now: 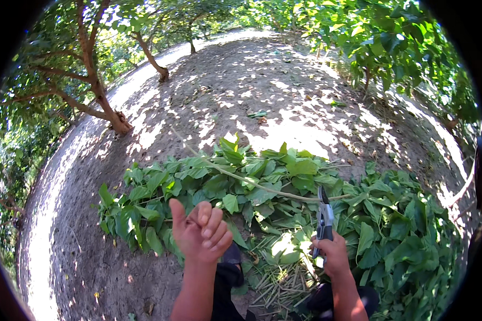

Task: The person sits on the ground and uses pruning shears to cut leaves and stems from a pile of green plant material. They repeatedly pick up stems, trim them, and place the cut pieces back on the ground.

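My left hand (202, 231) half-curled, thumb apart; right hand (334, 254) wraps shears (325, 218) low, seemingly to point blades (322, 195) over leaves (268, 179).

1. From where I stand, I can read no words, numbers, labels or signs.
2. On the pruning shears (324, 218) in the person's right hand (333, 253), any lettering is too small for me to make out.
3. The dark clothing (223, 287) shows me nothing legible either.
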Demonstrator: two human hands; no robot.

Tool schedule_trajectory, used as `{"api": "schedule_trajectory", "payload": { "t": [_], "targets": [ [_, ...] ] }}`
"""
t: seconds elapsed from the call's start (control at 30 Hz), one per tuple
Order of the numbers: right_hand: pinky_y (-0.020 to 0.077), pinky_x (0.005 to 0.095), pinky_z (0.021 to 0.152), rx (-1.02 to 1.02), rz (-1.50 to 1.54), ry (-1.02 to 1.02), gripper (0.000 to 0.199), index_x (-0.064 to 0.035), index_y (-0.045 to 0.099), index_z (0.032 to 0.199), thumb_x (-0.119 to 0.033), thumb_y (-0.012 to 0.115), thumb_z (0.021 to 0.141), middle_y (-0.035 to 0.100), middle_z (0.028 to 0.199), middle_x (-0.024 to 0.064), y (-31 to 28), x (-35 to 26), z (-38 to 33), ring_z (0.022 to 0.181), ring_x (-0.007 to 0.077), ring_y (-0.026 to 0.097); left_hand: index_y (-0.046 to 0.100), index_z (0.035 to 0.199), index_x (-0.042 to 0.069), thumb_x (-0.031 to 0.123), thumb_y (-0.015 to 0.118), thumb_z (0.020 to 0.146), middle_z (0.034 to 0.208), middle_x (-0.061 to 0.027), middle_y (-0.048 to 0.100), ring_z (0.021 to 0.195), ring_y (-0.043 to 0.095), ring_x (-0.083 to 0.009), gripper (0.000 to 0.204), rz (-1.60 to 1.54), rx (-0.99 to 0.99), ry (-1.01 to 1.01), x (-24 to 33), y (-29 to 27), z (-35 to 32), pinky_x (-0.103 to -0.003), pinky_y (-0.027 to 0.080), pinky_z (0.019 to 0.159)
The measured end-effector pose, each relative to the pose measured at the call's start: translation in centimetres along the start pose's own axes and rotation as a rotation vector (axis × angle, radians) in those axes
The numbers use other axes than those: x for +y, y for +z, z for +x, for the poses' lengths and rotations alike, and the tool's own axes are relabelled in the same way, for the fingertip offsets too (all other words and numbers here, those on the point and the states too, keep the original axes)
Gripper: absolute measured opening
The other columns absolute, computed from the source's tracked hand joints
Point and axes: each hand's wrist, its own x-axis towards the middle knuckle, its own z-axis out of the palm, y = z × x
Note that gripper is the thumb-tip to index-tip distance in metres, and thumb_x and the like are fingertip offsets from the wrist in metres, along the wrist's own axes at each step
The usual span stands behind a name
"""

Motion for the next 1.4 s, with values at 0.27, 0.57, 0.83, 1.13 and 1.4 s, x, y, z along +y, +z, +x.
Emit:
{"api": "schedule_trajectory", "payload": {
  "t": [0.27,0.57,0.83,1.13,1.4],
  "targets": [
    [0.0400,0.0296,0.053,-0.012,-0.209,-0.018,0.027,-0.0019,0.054,0.081,-0.024,0.069,0.076,0.053,0.066,0.0027,-1.2,1.1,1.0,0.058,0.0119,0.051,0.062,0.107,-0.007,0.043,0.049,0.096,0.101,-0.0179,0.067,0.085,0.068,-0.0352,0.053,-0.094,-1.028,-0.288,-3.5,12.9,2.6,-0.045,0.056,0.071],
    [0.0390,0.0319,0.057,0.006,-0.328,0.020,0.032,0.0003,0.051,0.083,-0.025,0.068,0.073,0.048,0.068,0.0046,-1.7,2.0,1.4,0.063,0.0148,0.046,0.062,0.107,-0.007,0.042,0.050,0.095,0.102,-0.0187,0.066,0.087,0.067,-0.0356,0.052,0.710,-1.077,-0.542,-7.0,11.5,3.3,-0.045,0.055,0.074],
    [0.0391,0.0325,0.059,0.013,-0.358,-0.004,0.033,0.0022,0.051,0.084,-0.024,0.067,0.073,0.047,0.070,0.0055,-1.3,1.2,1.3,0.065,0.0162,0.045,0.061,0.108,-0.007,0.042,0.052,0.094,0.104,-0.0193,0.065,0.090,0.066,-0.0360,0.052,0.845,-1.052,-0.622,-7.2,10.9,3.0,-0.046,0.054,0.076],
    [0.0394,0.0336,0.061,0.026,-0.387,-0.010,0.033,0.0021,0.051,0.084,-0.026,0.066,0.073,0.047,0.070,0.0062,-1.6,1.0,1.5,0.066,0.0168,0.046,0.060,0.109,-0.008,0.041,0.053,0.093,0.105,-0.0201,0.064,0.093,0.065,-0.0364,0.052,0.934,-1.040,-0.646,-7.2,11.0,2.6,-0.046,0.053,0.078],
    [0.0395,0.0324,0.062,0.029,-0.360,-0.004,0.035,0.0038,0.052,0.086,-0.026,0.066,0.074,0.047,0.071,0.0060,-1.7,0.1,1.1,0.067,0.0163,0.046,0.060,0.109,-0.008,0.041,0.055,0.092,0.106,-0.0207,0.064,0.095,0.064,-0.0367,0.052,1.001,-1.013,-0.667,-6.8,11.1,1.6,-0.046,0.053,0.081]
  ]
}}
